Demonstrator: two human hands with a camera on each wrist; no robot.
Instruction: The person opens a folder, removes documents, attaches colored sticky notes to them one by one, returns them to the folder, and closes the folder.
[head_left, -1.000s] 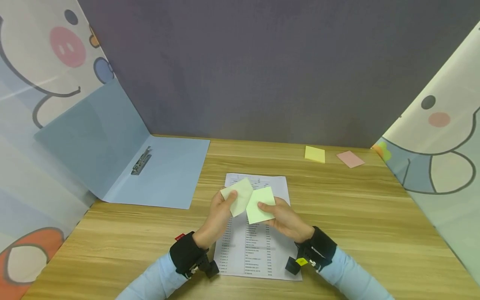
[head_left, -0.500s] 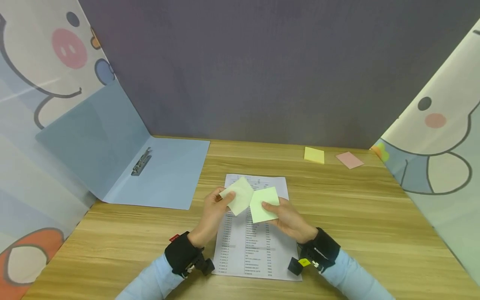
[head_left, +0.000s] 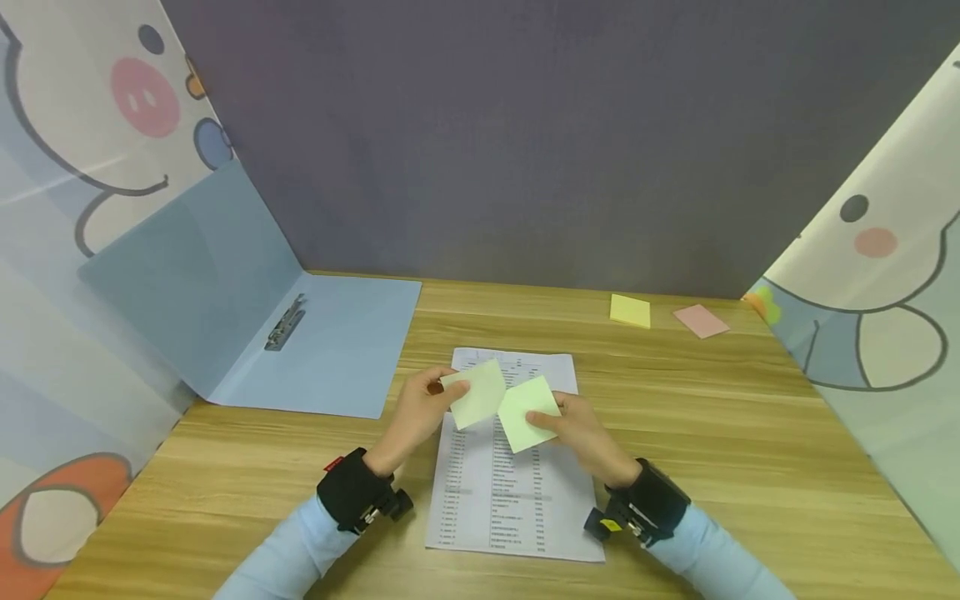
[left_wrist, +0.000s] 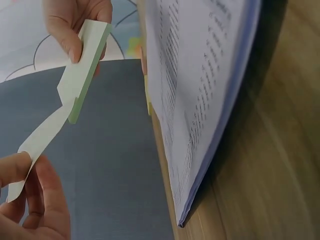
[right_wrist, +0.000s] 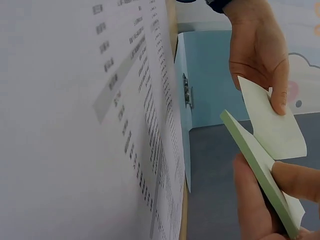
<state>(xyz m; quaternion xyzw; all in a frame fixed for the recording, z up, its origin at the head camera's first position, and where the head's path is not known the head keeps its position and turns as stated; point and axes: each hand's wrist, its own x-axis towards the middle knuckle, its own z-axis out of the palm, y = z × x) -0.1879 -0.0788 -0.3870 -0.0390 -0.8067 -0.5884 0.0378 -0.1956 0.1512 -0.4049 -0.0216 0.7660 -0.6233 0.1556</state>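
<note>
My left hand (head_left: pixel 415 414) pinches a single pale green sticky note (head_left: pixel 480 400) between thumb and fingers. In the left wrist view the note (left_wrist: pixel 46 134) looks thin and slightly bent. A thick pad of green sticky notes (head_left: pixel 519 410) is held by my right hand (head_left: pixel 591 437), thumb on top and fingers beneath. Its stacked edge (right_wrist: pixel 257 170) shows in the right wrist view. The note's edge lies close to the pad; whether they touch I cannot tell. Under both hands a stack of printed sheets (head_left: pixel 517 517) lies on the table.
An open blue folder (head_left: pixel 345 350) with a metal clip (head_left: pixel 285 323) stands at the back left, its cover leaning on the side wall. Yellow sticky notes (head_left: pixel 630 310) and pink sticky notes (head_left: pixel 701 321) lie at the back right of the wooden table (head_left: pixel 750 467), before a dark partition (head_left: pixel 510 142).
My left wrist has shifted left and the single note has turned in the fingers. The pad has moved slightly right and tilted. The folder, printed sheets and other notes stay in place.
</note>
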